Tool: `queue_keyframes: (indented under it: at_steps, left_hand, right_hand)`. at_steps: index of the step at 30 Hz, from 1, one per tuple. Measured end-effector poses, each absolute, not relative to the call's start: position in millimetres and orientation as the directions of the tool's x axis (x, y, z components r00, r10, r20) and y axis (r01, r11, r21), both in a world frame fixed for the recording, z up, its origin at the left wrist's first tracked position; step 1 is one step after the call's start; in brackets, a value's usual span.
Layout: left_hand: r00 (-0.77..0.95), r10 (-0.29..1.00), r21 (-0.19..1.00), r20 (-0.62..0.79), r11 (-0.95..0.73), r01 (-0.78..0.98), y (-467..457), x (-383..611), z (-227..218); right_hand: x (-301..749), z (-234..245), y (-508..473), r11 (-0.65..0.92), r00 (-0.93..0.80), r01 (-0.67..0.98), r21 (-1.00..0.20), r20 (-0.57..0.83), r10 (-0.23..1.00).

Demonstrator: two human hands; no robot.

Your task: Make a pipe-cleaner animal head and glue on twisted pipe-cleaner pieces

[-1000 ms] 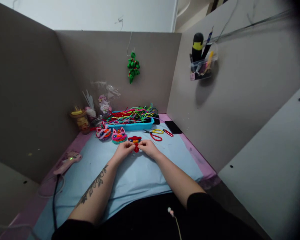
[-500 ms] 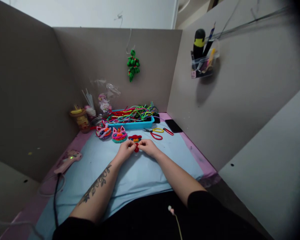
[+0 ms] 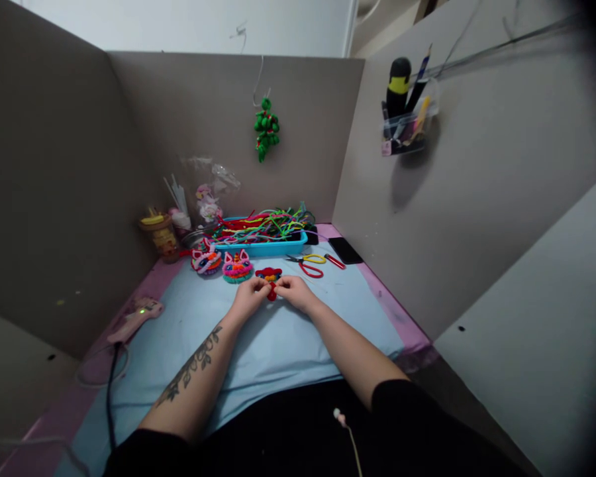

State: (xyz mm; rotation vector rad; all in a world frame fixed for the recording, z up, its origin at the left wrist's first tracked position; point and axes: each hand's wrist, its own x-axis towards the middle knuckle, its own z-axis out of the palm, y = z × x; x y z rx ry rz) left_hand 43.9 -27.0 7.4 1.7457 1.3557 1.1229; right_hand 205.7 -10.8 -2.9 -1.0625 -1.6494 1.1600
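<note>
Close together over the blue cloth, my left hand (image 3: 252, 295) and my right hand (image 3: 295, 292) both pinch a small red pipe-cleaner piece (image 3: 272, 292). Its lower end shows as a rounded shape below the fingertips; the fingers hide the rest. Just behind the hands lies a red pipe-cleaner figure (image 3: 269, 272) with blue and yellow parts. Whether the pinched piece is joined to it, I cannot tell. Left of it sit two colourful eared pipe-cleaner heads, a pink and teal one (image 3: 237, 267) and a purple and orange one (image 3: 206, 260).
A blue tray (image 3: 261, 249) of loose pipe cleaners stands at the back. Pliers (image 3: 312, 265), a red-handled tool (image 3: 334, 261) and a phone (image 3: 345, 250) lie to the right. A pink glue gun (image 3: 138, 319) with a cord lies left. Partition walls enclose the table.
</note>
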Motion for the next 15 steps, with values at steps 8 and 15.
queue_keyframes:
  at_steps: [8, 15]
  left_hand:
    - [0.087, 0.97, 0.869, 0.228, -0.243, 0.43, -30.5, 50.3, 9.9]
    - [0.104, 0.993, 0.987, 0.058, -0.072, 0.142, -29.4, 48.7, 8.4]
  right_hand:
    - [205.4, -2.9, -12.2, 0.195, -0.299, 0.19, -0.962, 0.133, 0.945]
    - [206.6, -0.4, -11.0, 0.192, -0.282, 0.117, -0.974, 0.153, 0.947]
